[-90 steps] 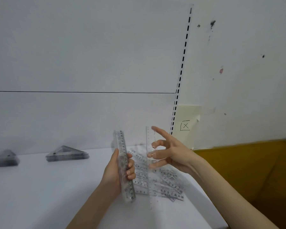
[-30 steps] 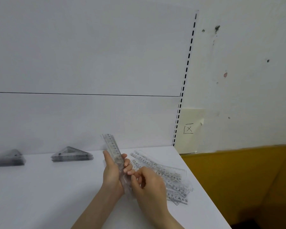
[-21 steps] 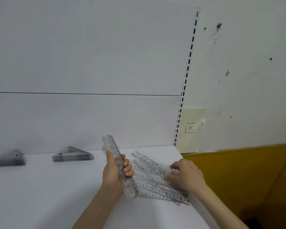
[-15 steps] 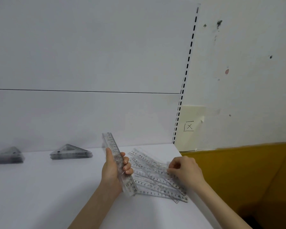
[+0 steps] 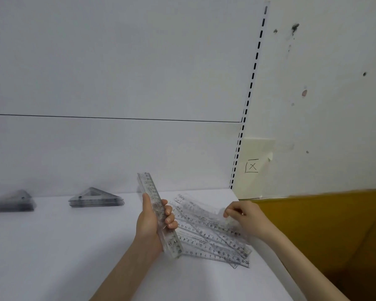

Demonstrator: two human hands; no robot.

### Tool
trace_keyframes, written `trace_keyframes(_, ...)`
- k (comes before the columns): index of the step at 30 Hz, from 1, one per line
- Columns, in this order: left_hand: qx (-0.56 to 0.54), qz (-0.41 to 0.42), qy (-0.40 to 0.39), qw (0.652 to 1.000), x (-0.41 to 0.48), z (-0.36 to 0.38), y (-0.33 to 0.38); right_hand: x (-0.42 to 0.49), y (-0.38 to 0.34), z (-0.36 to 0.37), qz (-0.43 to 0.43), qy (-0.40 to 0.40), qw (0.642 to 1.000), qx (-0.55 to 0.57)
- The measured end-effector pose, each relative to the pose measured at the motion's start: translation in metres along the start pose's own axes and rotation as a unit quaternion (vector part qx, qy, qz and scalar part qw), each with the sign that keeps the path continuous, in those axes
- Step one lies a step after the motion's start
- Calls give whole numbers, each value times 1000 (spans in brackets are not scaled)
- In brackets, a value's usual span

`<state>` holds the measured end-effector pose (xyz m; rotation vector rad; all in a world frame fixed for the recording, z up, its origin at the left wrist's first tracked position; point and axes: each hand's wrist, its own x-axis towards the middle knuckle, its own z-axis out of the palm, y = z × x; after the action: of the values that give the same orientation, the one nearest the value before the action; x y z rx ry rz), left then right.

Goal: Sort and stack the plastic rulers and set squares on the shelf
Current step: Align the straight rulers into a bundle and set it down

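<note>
My left hand grips a bundle of clear plastic rulers, held nearly upright with its lower end near the white shelf. To its right lies a loose pile of clear rulers, fanned across the shelf's right end. My right hand pinches the raised end of one clear ruler at the top of that pile. Two stacks of set squares sit by the back wall: one at centre left, another at the far left.
The shelf's right edge runs just past the loose pile, with a yellow-brown surface below it. A slotted upright marks the back panel's right end. A cream note with a boxed X sticks on the wall.
My right hand left the bundle, moved right to the loose pile, and now pinches one ruler's end, lifting it. The left hand holds the bundle in about the same place.
</note>
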<state>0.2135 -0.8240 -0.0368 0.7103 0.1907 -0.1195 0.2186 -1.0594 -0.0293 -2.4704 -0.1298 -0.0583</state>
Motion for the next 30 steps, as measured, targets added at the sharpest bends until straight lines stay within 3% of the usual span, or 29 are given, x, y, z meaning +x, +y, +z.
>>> trace_keyframes(3,6,1,-2,1000,0,2,-1,-4,-15,-7,0,34,998,47)
trace_keyframes(6,34,4,-7,999,-1,4,-2,-12,-40,-5,3,15,990,142)
trace_keyframes(9,85,10,-36,996,-6,6,-3,-23,-64,5,-6,-40,939,341)
trace_keyframes(12,162,33,-88,982,-12,5,-4,-27,-81,13,-10,-48,905,423)
trace_keyframes(16,230,39,-150,961,-14,1,-2,-24,-88,16,-3,-27,913,407)
trace_keyframes(20,204,37,-156,966,-13,1,-2,-13,-91,8,9,-42,924,379)
trace_keyframes(27,232,15,-217,948,-17,2,-2,36,-92,-37,27,5,937,349)
trace_keyframes(30,213,14,-227,950,-18,4,-1,36,-83,-48,46,0,924,380)
